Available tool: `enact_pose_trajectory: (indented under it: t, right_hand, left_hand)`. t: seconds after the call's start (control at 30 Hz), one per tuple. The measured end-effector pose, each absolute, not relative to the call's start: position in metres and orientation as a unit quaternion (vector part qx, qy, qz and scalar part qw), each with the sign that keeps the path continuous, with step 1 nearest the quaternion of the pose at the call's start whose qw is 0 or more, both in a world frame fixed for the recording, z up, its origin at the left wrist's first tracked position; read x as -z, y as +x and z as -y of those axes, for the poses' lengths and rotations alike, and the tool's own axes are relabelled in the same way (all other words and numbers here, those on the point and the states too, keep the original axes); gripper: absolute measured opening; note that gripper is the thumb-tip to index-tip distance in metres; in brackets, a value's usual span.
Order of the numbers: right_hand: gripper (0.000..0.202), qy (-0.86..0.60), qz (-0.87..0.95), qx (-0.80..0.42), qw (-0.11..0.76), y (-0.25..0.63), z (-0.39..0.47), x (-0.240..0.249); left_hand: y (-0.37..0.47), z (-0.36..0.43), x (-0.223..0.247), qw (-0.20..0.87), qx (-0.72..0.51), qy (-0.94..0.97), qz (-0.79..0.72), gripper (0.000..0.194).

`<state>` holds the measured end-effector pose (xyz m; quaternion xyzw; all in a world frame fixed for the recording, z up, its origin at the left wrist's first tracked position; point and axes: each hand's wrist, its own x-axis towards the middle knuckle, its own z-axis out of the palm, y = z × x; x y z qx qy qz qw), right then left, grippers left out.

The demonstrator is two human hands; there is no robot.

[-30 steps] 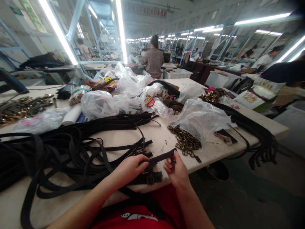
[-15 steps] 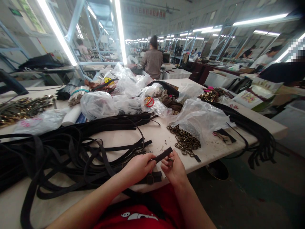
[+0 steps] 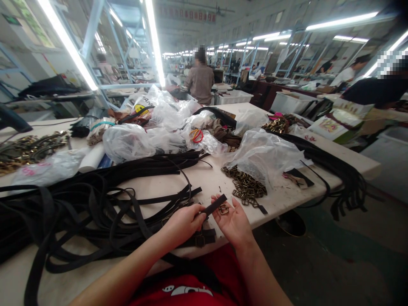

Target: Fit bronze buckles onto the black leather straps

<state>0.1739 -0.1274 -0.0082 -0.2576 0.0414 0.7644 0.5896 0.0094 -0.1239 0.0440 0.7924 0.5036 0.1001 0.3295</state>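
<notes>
A short end of black strap (image 3: 216, 204) sticks out of my left hand (image 3: 185, 222), whose thumb and fingers pinch it near the table's front edge. My right hand (image 3: 232, 221) is palm up just right of it, fingers spread, with a small brass-coloured buckle (image 3: 223, 208) lying on its fingers beside the strap end. Behind my right hand is a pile of similar metal buckles (image 3: 248, 185), partly under a clear plastic bag (image 3: 266, 153). Many long black straps (image 3: 95, 212) lie looped and tangled to the left of my left hand.
The pale table (image 3: 153, 182) also carries clear plastic bags (image 3: 129, 142) at its middle, metal fittings (image 3: 32, 146) at the far left and black straps (image 3: 325, 163) hanging over its right edge. A person (image 3: 200, 78) stands beyond; white bins (image 3: 234, 97) stand behind.
My right hand has opened and turned palm up, so the buckle shows on its fingers. The strap stays in my left hand. The whole view has shifted slightly.
</notes>
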Motion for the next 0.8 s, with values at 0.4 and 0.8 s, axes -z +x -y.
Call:
enact_pose_trajectory:
  t: [0.4,0.8]
  right_hand:
    - [0.029,-0.417,0.246,-0.677,0.554,0.144,0.151,0.01]
    - [0.022,-0.351,0.174,-0.609,0.69,0.187,0.136,-0.012]
  left_hand:
    - [0.01,0.126,-0.047,0.347,-0.076,0.8,-0.484,0.023]
    - [-0.049,0.105,-0.031,0.227,-0.043,0.824,-0.518,0.024]
